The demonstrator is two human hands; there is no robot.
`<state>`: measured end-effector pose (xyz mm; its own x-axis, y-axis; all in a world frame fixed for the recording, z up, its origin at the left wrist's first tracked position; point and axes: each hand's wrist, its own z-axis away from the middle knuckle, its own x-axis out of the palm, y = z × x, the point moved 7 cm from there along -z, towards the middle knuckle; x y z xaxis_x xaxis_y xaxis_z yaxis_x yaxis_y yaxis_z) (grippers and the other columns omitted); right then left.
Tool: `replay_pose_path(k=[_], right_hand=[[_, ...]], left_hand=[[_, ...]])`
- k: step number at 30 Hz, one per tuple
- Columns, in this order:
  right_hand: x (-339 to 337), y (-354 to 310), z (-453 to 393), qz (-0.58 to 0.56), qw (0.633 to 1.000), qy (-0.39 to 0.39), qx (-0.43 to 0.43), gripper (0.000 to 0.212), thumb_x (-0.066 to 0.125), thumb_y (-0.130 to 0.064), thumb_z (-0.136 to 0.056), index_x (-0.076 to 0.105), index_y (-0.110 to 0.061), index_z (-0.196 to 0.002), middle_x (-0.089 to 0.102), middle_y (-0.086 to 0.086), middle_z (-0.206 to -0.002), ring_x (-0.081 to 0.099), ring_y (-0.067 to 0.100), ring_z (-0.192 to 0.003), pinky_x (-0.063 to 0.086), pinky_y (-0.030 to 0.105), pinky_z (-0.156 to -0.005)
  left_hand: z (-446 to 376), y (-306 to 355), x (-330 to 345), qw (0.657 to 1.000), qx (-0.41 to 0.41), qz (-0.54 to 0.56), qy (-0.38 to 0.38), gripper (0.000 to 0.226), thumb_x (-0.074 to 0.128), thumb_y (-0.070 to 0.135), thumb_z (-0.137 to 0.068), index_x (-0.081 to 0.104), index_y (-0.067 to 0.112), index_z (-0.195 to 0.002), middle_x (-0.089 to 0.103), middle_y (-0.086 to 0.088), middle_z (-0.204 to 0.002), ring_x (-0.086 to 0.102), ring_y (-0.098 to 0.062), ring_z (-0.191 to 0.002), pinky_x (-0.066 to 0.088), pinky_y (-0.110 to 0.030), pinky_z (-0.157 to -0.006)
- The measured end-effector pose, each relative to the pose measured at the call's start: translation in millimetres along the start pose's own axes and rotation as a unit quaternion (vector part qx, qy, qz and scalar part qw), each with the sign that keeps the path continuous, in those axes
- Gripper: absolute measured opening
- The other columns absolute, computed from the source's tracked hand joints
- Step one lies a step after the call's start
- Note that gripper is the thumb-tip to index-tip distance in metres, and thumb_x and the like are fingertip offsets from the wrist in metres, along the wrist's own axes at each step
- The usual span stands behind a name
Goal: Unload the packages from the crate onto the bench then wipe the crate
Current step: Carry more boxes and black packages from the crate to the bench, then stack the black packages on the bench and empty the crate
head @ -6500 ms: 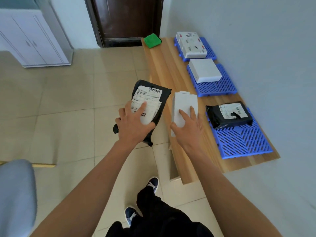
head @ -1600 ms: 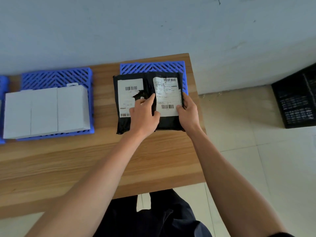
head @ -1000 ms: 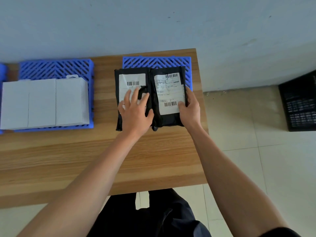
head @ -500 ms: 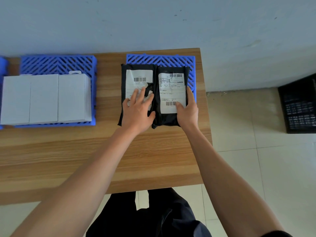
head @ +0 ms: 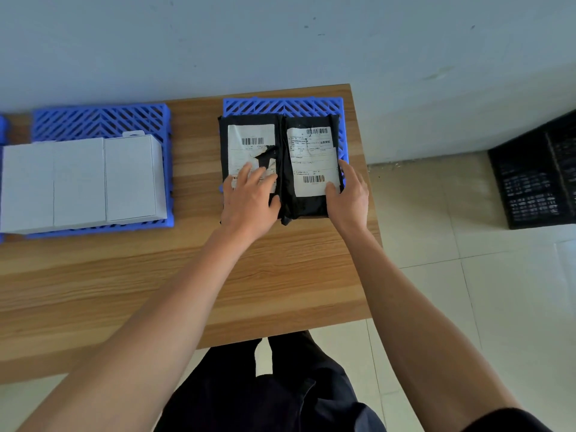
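Note:
Two black mailer packages with white labels lie side by side on a blue slatted mat (head: 282, 106) at the right end of the wooden bench (head: 187, 275). My left hand (head: 249, 201) rests flat, fingers spread, on the left package (head: 249, 141). My right hand (head: 347, 194) holds the right package (head: 311, 154) at its near right edge, thumb on the label and fingers along the side. The black crate (head: 536, 179) stands on the floor at the far right.
A second blue mat (head: 99, 120) to the left carries white boxes (head: 81, 182). The wall runs directly behind the bench. Tiled floor (head: 467, 275) lies between the bench's right end and the crate. My legs are below the bench's near edge.
Both hands have pushed the two black packages further back onto the blue mat and squared them side by side. My left hand has gone from gripping to lying flat.

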<state>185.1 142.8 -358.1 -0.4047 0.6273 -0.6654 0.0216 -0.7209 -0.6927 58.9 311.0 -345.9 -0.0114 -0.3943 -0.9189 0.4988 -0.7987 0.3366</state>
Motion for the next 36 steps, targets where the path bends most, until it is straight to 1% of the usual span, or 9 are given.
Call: replay_pose_path(k=[5,10,13,17,24,28,31,33,36], right_hand=[[-22,-17,26,0.051,0.998,0.012,-0.042,0.039,0.053,-0.013,-0.098,0.062,-0.016,-0.137,0.057,0.001,-0.143,0.047,0.022,-0.134,0.04,0.038,-0.112],[-65,-40,64,0.065,0.995,0.065,-0.045,0.035,0.054,-0.014,-0.096,0.068,-0.019,-0.127,0.071,0.004,-0.121,0.064,0.025,-0.11,0.051,0.033,-0.086],[-84,-46,100,0.073,0.992,0.086,-0.05,0.03,0.053,-0.012,-0.093,0.071,-0.017,-0.116,0.074,0.008,-0.111,0.066,0.03,-0.104,0.056,0.046,-0.088],[-116,-31,144,0.065,0.99,0.114,-0.042,0.033,0.054,-0.015,-0.094,0.071,-0.02,-0.122,0.072,0.003,-0.121,0.063,0.025,-0.114,0.052,0.041,-0.095],[-221,52,196,0.062,0.979,0.193,0.027,0.03,0.056,-0.018,-0.097,0.072,-0.021,-0.122,0.072,-0.001,-0.123,0.066,0.019,-0.11,0.052,0.029,-0.087],[-284,123,224,0.084,0.972,0.212,0.058,0.032,0.054,-0.02,-0.099,0.067,-0.021,-0.128,0.069,-0.001,-0.129,0.062,0.019,-0.118,0.04,0.024,-0.085],[-331,179,247,0.074,0.966,0.236,0.079,0.036,0.056,-0.021,-0.099,0.064,-0.02,-0.134,0.068,0.002,-0.13,0.059,0.023,-0.122,0.038,0.026,-0.085],[-361,217,261,0.064,0.963,0.244,0.09,0.036,0.057,-0.022,-0.099,0.065,-0.02,-0.134,0.069,0.003,-0.128,0.059,0.024,-0.121,0.038,0.027,-0.086],[-411,271,280,0.048,0.96,0.252,0.11,0.034,0.057,-0.021,-0.1,0.066,-0.018,-0.133,0.069,0.005,-0.129,0.052,0.025,-0.126,0.041,0.032,-0.1]], left_hand=[[14,8,-26,0.998,0.058,0.001,-0.006,0.045,0.054,0.035,-0.101,0.055,0.019,-0.143,0.059,-0.001,-0.143,0.046,-0.024,-0.137,0.035,-0.055,-0.113],[24,28,-68,0.993,0.115,0.013,0.001,0.043,0.054,0.034,-0.101,0.057,0.018,-0.141,0.068,-0.005,-0.129,0.056,-0.032,-0.124,0.05,-0.051,-0.097],[27,53,-82,0.989,0.147,0.017,-0.001,0.036,0.054,0.032,-0.101,0.063,0.019,-0.133,0.066,-0.004,-0.132,0.053,-0.031,-0.125,0.047,-0.049,-0.097],[45,106,-87,0.981,0.188,0.034,-0.019,0.033,0.052,0.031,-0.101,0.067,0.017,-0.127,0.067,-0.009,-0.127,0.056,-0.031,-0.122,0.048,-0.049,-0.098],[78,224,-70,0.964,0.259,0.03,-0.049,0.022,0.056,0.035,-0.097,0.072,0.022,-0.104,0.074,-0.004,-0.102,0.065,-0.03,-0.098,0.053,-0.036,-0.082],[98,315,-44,0.949,0.308,0.007,-0.062,0.027,0.054,0.043,-0.097,0.071,0.029,-0.113,0.074,-0.005,-0.112,0.067,-0.033,-0.102,0.053,-0.038,-0.085],[124,393,-13,0.935,0.346,-0.002,-0.077,0.032,0.051,0.048,-0.1,0.069,0.028,-0.118,0.073,-0.003,-0.115,0.066,-0.031,-0.102,0.047,-0.035,-0.078],[145,447,8,0.925,0.369,-0.012,-0.088,0.033,0.052,0.047,-0.1,0.068,0.028,-0.121,0.071,-0.002,-0.119,0.065,-0.029,-0.106,0.046,-0.035,-0.08],[176,521,34,0.909,0.405,-0.032,-0.095,0.035,0.053,0.045,-0.1,0.065,0.026,-0.127,0.069,-0.001,-0.124,0.063,-0.027,-0.112,0.046,-0.036,-0.087]])
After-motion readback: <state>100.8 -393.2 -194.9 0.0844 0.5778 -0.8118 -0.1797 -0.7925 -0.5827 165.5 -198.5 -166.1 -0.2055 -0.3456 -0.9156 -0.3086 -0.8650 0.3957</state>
